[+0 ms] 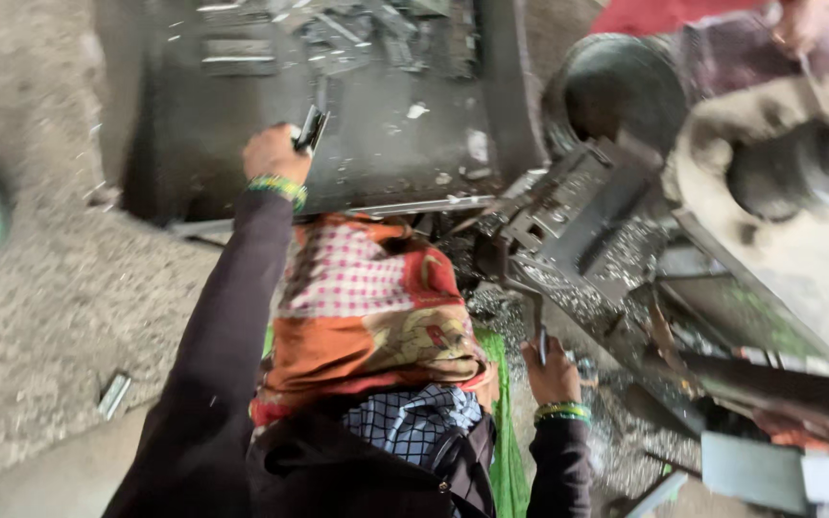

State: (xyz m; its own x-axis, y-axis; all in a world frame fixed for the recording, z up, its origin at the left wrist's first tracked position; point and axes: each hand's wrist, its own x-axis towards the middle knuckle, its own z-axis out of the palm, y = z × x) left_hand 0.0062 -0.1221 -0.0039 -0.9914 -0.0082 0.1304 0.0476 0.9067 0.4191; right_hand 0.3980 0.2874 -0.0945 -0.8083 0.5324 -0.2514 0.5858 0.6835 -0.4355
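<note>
My left hand (273, 152) reaches forward over a dark metal tray (194, 134) and is closed on a small flat metal piece (311, 127) that sticks up from the fingers. More metal strips (347, 34) lie scattered at the far end of the tray. My right hand (551, 372) sits low beside a press machine (578, 206) and grips a thin metal lever or rod (537, 326) at its base. Both wrists wear green and yellow bangles. A patterned orange and pink cloth (367, 307) covers my lap between the arms.
A large grey flywheel (789, 201) and a round dark opening (621, 91) sit at the right. Metal shavings (616, 259) litter the machine bed. A loose metal piece (113, 393) lies on the rough concrete floor at left. Someone in red (654, 14) is at the top right.
</note>
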